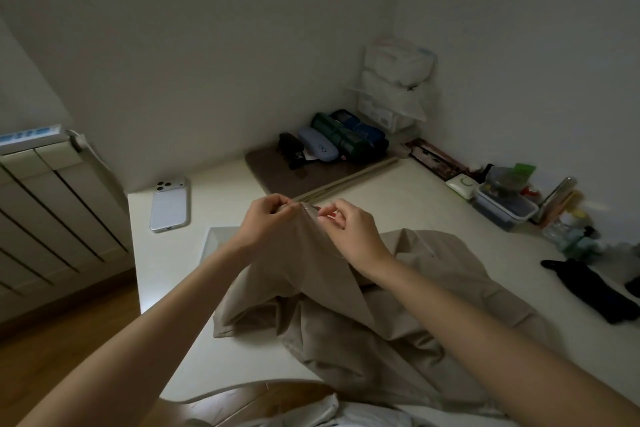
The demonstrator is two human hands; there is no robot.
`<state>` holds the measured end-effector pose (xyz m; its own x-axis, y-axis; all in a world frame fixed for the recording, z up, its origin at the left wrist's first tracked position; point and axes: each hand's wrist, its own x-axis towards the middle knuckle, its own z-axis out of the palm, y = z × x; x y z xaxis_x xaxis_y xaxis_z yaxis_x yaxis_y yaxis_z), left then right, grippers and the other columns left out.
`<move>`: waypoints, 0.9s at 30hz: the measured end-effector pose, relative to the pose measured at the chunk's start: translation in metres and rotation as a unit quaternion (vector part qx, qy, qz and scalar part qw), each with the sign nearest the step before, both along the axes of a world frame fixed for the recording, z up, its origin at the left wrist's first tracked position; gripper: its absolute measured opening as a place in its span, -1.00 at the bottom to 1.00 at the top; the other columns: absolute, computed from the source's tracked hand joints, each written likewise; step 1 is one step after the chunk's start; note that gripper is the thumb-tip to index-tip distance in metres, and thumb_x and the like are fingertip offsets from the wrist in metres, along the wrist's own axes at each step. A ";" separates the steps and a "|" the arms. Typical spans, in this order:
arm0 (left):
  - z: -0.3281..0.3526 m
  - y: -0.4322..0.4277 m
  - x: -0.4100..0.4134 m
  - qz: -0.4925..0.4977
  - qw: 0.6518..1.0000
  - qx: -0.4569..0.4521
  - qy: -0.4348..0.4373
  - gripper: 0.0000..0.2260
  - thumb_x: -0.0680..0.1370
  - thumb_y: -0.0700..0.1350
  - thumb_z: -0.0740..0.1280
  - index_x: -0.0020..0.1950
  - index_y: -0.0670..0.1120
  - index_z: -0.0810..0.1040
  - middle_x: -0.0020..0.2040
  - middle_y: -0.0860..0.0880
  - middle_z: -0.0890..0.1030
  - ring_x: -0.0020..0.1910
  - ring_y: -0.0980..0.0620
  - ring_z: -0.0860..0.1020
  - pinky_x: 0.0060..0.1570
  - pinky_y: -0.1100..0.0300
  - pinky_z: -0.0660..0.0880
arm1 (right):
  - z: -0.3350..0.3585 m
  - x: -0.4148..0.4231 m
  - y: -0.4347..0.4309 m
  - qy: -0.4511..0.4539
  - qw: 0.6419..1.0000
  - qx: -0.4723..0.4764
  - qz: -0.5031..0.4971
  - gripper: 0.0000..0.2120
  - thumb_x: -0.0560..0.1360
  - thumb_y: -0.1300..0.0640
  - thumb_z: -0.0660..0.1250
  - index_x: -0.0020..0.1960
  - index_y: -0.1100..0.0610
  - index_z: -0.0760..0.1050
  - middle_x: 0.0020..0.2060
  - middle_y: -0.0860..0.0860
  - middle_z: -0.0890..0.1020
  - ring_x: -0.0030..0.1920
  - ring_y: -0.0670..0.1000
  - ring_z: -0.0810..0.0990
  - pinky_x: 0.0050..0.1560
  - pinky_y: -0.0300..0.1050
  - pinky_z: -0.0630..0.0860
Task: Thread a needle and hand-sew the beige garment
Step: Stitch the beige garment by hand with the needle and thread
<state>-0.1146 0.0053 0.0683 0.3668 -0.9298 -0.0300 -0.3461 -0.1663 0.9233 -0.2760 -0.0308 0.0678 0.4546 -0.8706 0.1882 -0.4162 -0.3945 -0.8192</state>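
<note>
Above the white table (221, 350), your left hand (266, 222) pinches a raised edge of the beige garment (329, 305), which trails onto the table; your right hand (349, 224) pinches something tiny beside it, probably the needle, so you seem mid-stitch; next, draw thread through gently

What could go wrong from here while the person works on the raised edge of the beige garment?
The room is dim, and the left hand and right hand both pinch the raised edge of the beige garment with fingertips close together; the needle is too small to make out, so a pricked finger seems possible.
Most of the garment lies bunched on the table; its weight may drag the edge from the grip.
</note>
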 end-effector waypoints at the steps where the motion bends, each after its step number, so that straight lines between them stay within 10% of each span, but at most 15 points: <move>1: 0.001 0.000 -0.002 -0.006 1.000 -0.003 0.007 -0.89 0.57 -0.13 0.30 -0.05 -0.15 0.57 -0.16 -0.09 0.60 -0.15 0.02 0.55 -0.19 0.28 0.50 | 0.000 0.004 0.000 0.003 1.000 0.002 0.005 -0.91 0.53 0.16 0.34 0.00 0.17 0.54 -0.32 -0.18 0.46 -0.33 -0.34 0.46 -0.29 -0.51 0.36; 6: 0.006 0.001 -0.007 -0.031 0.999 -0.006 0.009 -0.84 0.57 -0.10 0.31 -0.02 -0.18 0.59 -0.11 -0.13 0.63 -0.11 0.01 0.57 -0.01 0.10 0.54 | -0.005 0.017 -0.006 0.022 0.999 0.009 -0.027 -0.87 0.52 0.09 0.36 0.02 0.13 0.56 -0.33 -0.13 0.49 -0.27 -0.17 0.47 -0.23 -0.39 0.40; 27: 0.002 -0.003 0.003 0.027 1.000 -0.009 -0.002 -0.84 0.59 -0.10 0.29 0.00 -0.18 0.57 -0.14 -0.08 0.59 -0.18 0.09 0.52 -0.29 0.40 0.43 | 0.013 -0.021 0.012 -0.104 0.993 -0.029 0.037 -0.61 0.56 0.31 0.21 -0.39 0.02 0.26 -0.50 -0.08 0.34 -0.46 -0.12 0.32 -0.42 -0.31 0.25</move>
<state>-0.1112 0.0020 0.0702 0.4167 -0.9090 -0.0120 -0.3404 -0.1682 0.9251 -0.2972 -0.0189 0.0812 0.4630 -0.8209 0.3342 -0.2077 -0.4671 -0.8594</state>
